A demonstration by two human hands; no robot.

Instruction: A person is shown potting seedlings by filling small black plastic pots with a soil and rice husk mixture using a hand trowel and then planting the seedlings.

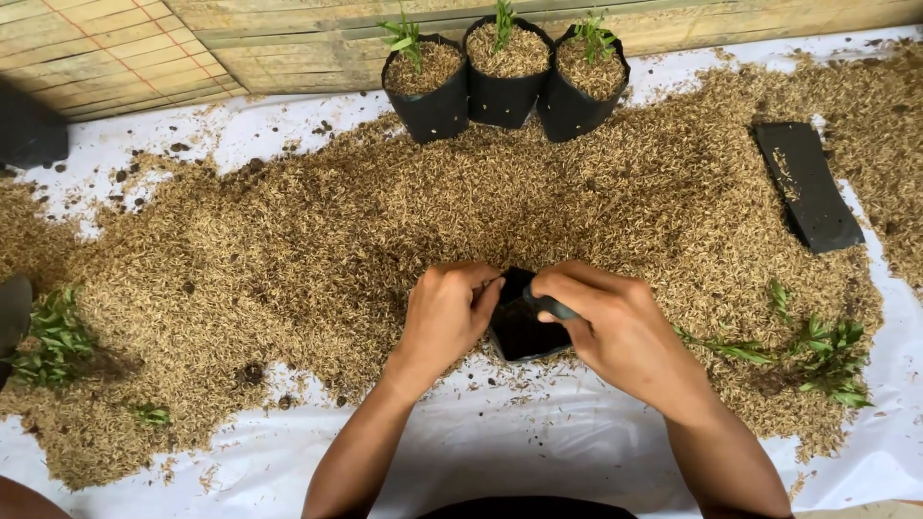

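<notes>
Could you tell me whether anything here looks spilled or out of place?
The husk mix is spread loose across the white sheet, as a broad working heap. Small clods dot the sheet at upper left. Loose seedlings lie on it at right. Both hands, left and right, hold an empty black bag open. Three filled bags stand upright.

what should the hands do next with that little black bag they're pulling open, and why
Probably scoop husk mix into the black bag. The left hand and right hand each pinch its rim, spreading the mouth, and it looks empty inside. The husk pile starts right behind it, and three filled bags with seedlings already stand at the back.
</notes>
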